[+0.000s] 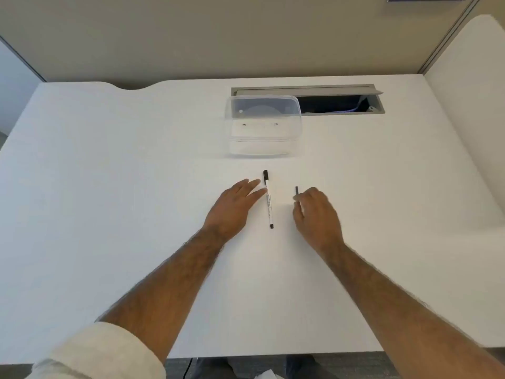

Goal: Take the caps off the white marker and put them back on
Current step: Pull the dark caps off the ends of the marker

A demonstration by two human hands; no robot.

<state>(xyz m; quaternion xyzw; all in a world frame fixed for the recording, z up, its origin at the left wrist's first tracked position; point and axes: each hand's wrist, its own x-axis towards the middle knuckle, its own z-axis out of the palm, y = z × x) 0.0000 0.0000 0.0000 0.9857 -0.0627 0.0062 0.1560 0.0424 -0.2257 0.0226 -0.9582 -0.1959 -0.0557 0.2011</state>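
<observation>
On the smooth white desk (109,187): clear rounded plastic tub (263,127); left hand (232,207), fingers flat and spread, touching slim white marker (268,201), dark cap on its far end; right hand (317,212) pinching a small dark cap (296,190).

Pretty bright, even light on the white surface (109,187), soft faint shadows, slightly soft focus overall, wide-angle bending at the edges.
</observation>
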